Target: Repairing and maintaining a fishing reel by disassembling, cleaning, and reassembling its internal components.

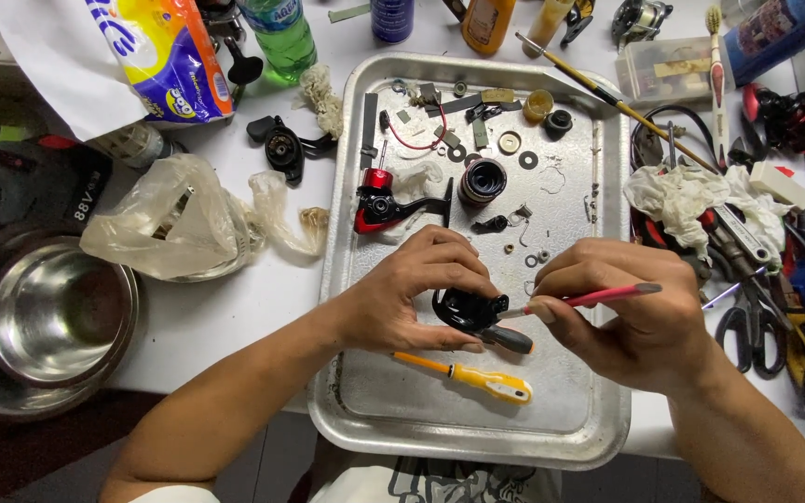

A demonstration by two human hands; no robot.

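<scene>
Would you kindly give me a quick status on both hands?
Left hand grips black reel body. Right hand holds red brush to it. Yellow screwdriver lies below.

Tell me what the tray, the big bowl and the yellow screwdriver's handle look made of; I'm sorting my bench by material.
The tray looks like dull, scuffed metal, perhaps aluminium or steel: grey with soft reflections. The bowl appears to be polished stainless steel, with mirror-like glints. The screwdriver handle looks like glossy yellow plastic; its shaft seems orange-coated, though I can't tell with what.

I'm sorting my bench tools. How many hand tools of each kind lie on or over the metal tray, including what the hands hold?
Red-handled brush, in the right hand: 1
Yellow screwdriver on the tray: 1
Long thin brush across the tray's corner: 1
Total: 3
</scene>
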